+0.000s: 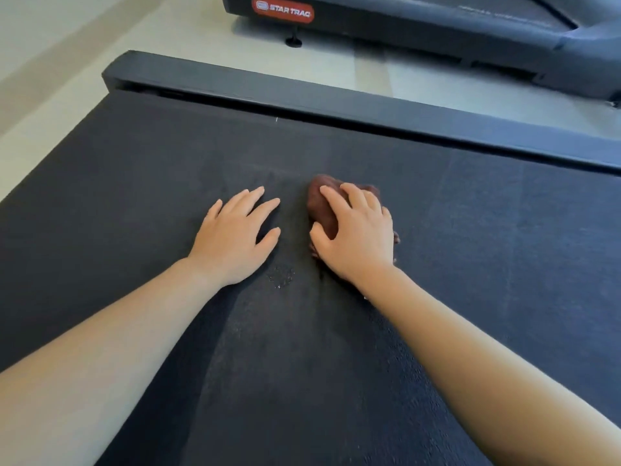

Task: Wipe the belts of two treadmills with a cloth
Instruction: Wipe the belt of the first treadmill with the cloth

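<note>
A wide black treadmill belt [487,250] fills most of the view. My right hand [356,235] presses a bunched dark brown cloth [321,205] onto the belt near its middle, fingers curled over it. My left hand [235,237] lies flat on the belt just left of the cloth, fingers spread, holding nothing. A darker damp-looking streak and a few small specks [280,275] mark the belt between my wrists. A second treadmill [420,25] with a red logo badge stands at the top of the view.
The near treadmill's dark side rail [302,92] runs along the belt's far edge. Pale floor [67,45] shows between the two machines and on the left. A small black levelling foot [294,42] sits under the second treadmill.
</note>
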